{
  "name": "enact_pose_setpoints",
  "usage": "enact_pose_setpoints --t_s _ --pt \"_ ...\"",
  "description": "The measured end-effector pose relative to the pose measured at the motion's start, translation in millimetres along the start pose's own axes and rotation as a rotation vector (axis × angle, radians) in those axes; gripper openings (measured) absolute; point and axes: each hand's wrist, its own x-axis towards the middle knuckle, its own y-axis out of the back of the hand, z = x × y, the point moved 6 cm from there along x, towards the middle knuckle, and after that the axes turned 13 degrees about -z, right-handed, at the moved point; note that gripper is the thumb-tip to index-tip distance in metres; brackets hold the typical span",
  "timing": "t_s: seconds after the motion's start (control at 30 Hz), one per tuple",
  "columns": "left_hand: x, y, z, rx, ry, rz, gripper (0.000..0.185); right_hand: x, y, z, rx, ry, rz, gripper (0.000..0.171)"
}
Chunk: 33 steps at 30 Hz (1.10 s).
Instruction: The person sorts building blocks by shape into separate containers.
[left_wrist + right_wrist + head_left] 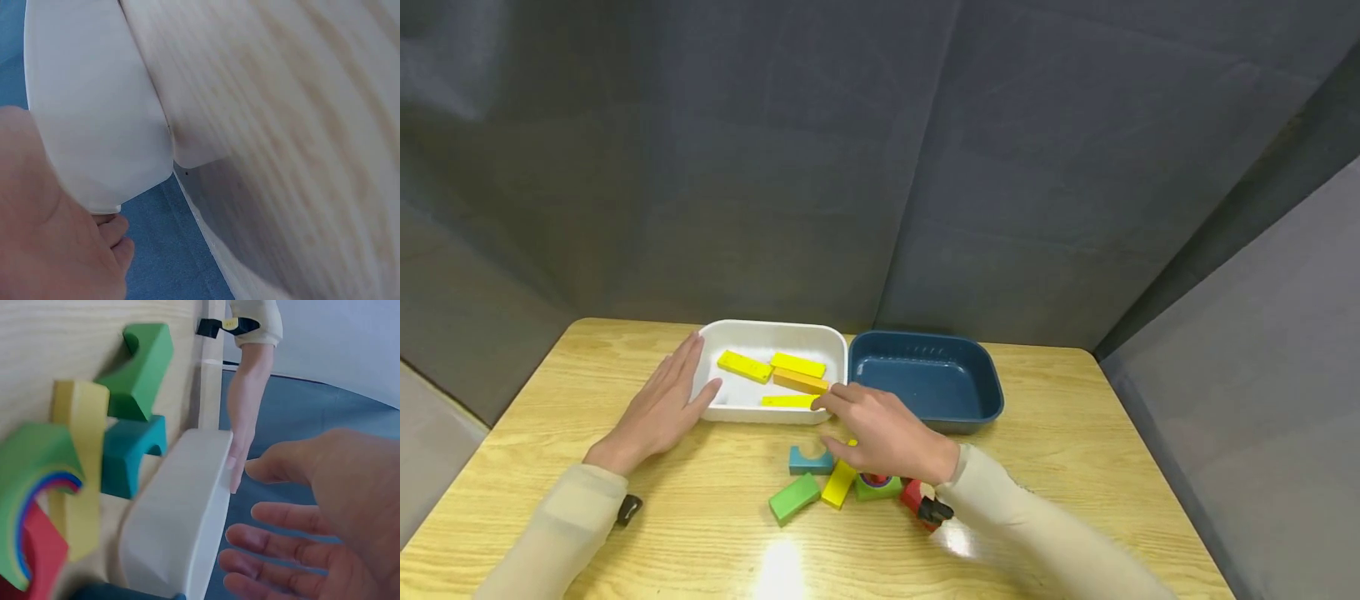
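Note:
My left hand (662, 404) rests along the left rim of the white tray (752, 414), its fingers straight. The left wrist view shows that palm (50, 225) against the tray's outer wall (100, 100). Inside the tray lie several yellow blocks (745, 367) and an orange-yellow one (801, 381). Over the tray's front right corner is my right hand (880, 429), fingertips overlapping the nearest yellow block (786, 401) in the head view. Seen from the right wrist, its fingers (287, 544) are spread and loosely bent, with nothing between them.
A dark blue tray (925, 387) stands right beside the white one. In front lie a teal arch block (811, 462), a green block (793, 498), a yellow block (838, 483), a green rainbow block (40, 444) and a red piece (912, 496), partly behind my right wrist.

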Motion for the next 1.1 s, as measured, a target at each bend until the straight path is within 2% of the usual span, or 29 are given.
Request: enact_pose_setpoints --t_s 0.27,0.47,0.73,0.93,1.1 --pt "-0.2 0.9 4.5 -0.005 -0.002 0.002 0.087 -20.6 -11.4 -6.6 0.025 -0.053 0.016 0.051" --pt "-0.7 2.2 8.7 -0.004 -0.006 0.011 0.087 -32.0 -18.3 -9.6 -0.044 -0.114 0.03 0.061" --pt "-0.7 2.1 12.7 -0.007 -0.006 -0.008 0.087 -42.4 -42.2 -4.7 -0.037 -0.211 -0.077 0.07" --pt "-0.1 1.9 14.5 -0.005 -0.011 -0.009 0.087 -44.7 -50.8 -2.3 -0.045 -0.247 -0.079 0.074" --pt "-0.3 2.0 15.5 -0.001 -0.007 -0.012 0.087 -43.1 -61.1 0.8 -0.001 -0.276 -0.132 0.079"
